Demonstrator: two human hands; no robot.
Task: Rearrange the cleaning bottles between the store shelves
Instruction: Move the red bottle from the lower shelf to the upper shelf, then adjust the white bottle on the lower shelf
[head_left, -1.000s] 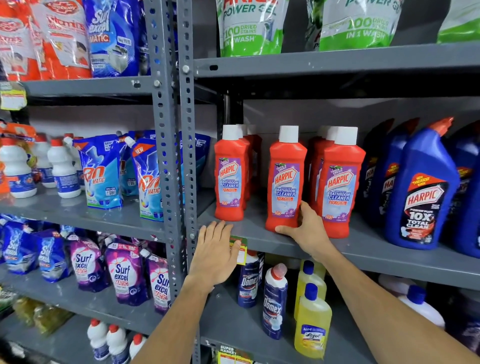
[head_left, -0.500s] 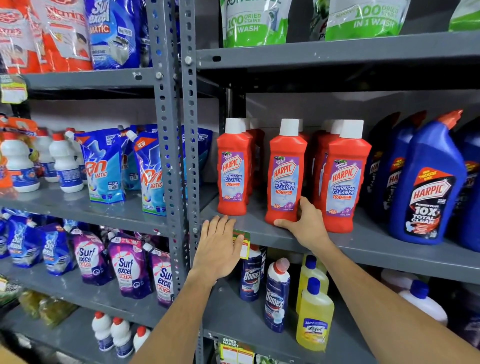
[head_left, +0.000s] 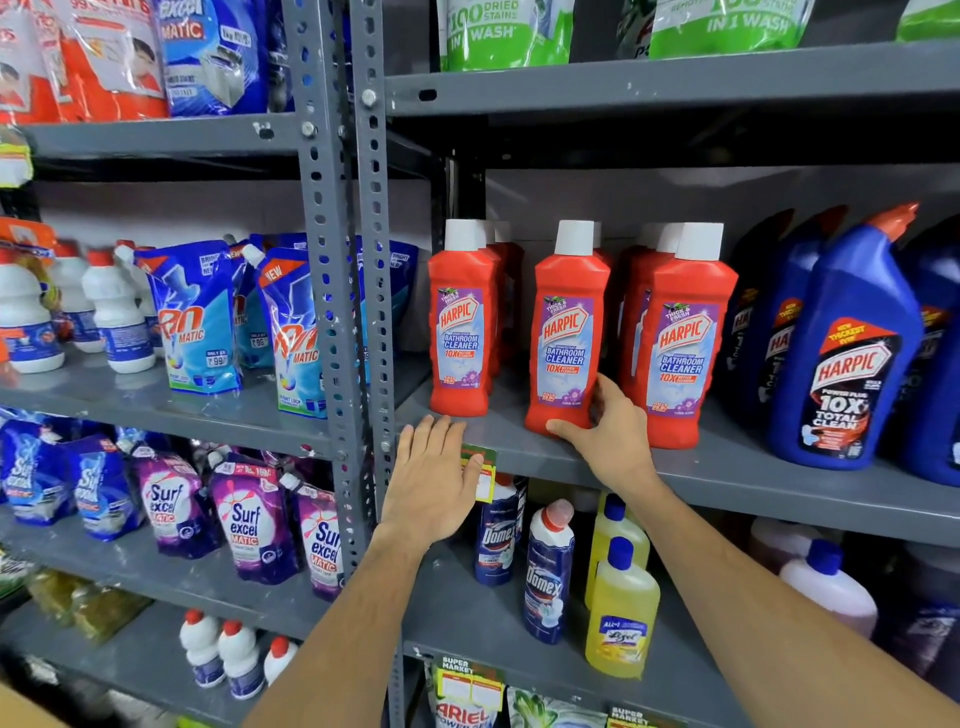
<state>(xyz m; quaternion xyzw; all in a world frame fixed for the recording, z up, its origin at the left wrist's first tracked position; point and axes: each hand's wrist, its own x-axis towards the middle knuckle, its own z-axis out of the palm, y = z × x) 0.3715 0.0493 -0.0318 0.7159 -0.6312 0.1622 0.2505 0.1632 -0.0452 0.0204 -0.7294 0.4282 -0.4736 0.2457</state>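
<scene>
Gripping the base of the middle red bottle (head_left: 569, 332), the right hand (head_left: 610, 441) is seen at the centre of the frame – thumb stretched along the bottle's lower front edge, fingers curled around its right side, so the hand is partly closed on it. The bottle stands upright near the front edge of the grey shelf (head_left: 727, 478), its white cap on. Another red bottle (head_left: 462, 327) is placed to its left, close to the perforated upright (head_left: 363, 260), and a third (head_left: 685, 343) stands just beside it on the right, touching or nearly touching the hand; more red bottles are lined up behind each of the 3.

The left hand (head_left: 434, 483) is held flat and wide open, fingers spread, holding nothing – it lies against the shelf's front lip, partly covering a price tag (head_left: 483, 470). Whether the palm presses the lip cannot be told.

At the right of the frame, blue bottles (head_left: 852, 353) with angled orange spouts are ranged on the same shelf. On the shelf below, 2 dark Domex bottles (head_left: 548, 571) and yellow bottles (head_left: 621, 618) are stood upright. At the left of the frame, blue pouches (head_left: 200, 322) and small white bottles (head_left: 117, 317) are set on the neighbouring rack, purple pouches (head_left: 249, 519) beneath them.
</scene>
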